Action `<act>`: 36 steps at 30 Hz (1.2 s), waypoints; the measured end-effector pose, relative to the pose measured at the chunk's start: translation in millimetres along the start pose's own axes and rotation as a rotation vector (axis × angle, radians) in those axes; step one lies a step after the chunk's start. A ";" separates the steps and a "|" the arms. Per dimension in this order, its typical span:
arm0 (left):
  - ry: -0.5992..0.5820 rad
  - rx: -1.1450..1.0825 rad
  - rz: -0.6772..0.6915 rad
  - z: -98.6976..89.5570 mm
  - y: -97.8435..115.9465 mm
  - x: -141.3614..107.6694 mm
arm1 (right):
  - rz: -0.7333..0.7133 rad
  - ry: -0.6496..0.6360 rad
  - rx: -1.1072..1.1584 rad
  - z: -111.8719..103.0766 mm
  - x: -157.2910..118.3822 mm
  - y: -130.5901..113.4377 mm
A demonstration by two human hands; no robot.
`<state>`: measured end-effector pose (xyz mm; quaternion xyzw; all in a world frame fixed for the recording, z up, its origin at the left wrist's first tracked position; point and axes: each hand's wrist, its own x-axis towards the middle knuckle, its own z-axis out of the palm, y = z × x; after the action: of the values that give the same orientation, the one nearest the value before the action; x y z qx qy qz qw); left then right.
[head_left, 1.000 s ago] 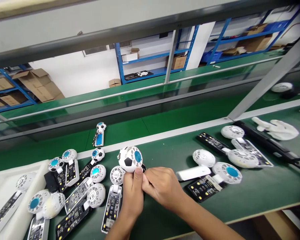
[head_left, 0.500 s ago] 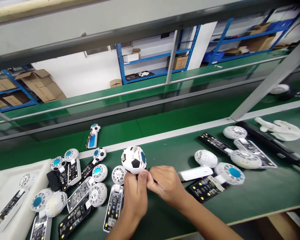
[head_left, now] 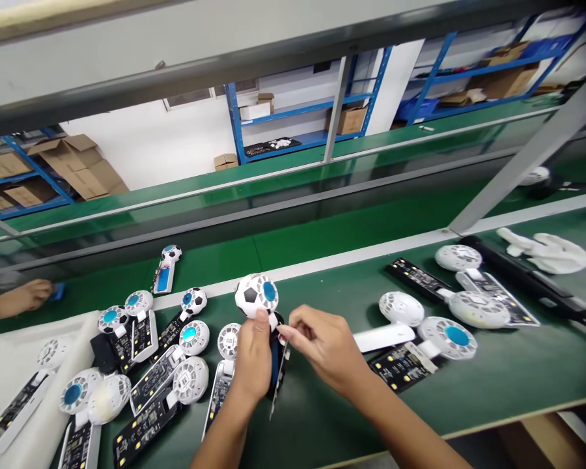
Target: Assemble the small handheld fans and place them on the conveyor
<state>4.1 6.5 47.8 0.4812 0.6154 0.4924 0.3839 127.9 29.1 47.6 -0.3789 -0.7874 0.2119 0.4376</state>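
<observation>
My left hand (head_left: 254, 361) is wrapped round the handle of a device with a round head patterned like a football (head_left: 256, 296), which looks like a small handheld fan. Its head tilts up and shows a blue disc in a slotted ring. Below the neck the handle is open, and a thin circuit board (head_left: 280, 381) hangs at its right side. My right hand (head_left: 325, 345) is closed in a pinch at the neck, thumb and forefinger together; what they hold is too small to tell. Left of my left hand lies a white-headed device (head_left: 229, 341) with its circuit board exposed.
Several similar devices (head_left: 190, 381) lie at left, beside a white foam tray (head_left: 85, 326). More (head_left: 449, 339) lie at right, near a black tool (head_left: 522, 277) and a white glove (head_left: 547, 251). A football-headed device (head_left: 166, 270) rests on the green belt. Another person's hand (head_left: 34, 294) is at far left.
The football head has turned, bringing its blue disc to face me more. My hands have moved apart, showing the opened handle. The device on the belt shifted left, and another person's hand appeared.
</observation>
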 end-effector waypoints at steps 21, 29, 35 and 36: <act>-0.318 0.462 0.061 2.9 -40.9 -10.9 | 0.452 -0.122 0.387 22.6 -16.5 38.1; -0.225 0.450 0.052 17.0 -51.5 -15.1 | 0.238 -0.003 0.062 40.0 -31.6 48.4; -0.226 0.291 0.001 18.5 -49.7 -17.7 | 0.096 -0.052 0.070 40.3 -31.2 54.8; -0.237 0.247 -0.019 18.0 -47.4 -17.3 | 0.081 -0.061 0.081 38.9 -30.9 55.4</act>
<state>15.2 -8.5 -2.4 0.5735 0.6261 0.3492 0.3965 127.8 39.4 -26.1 -0.3859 -0.7750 0.2726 0.4196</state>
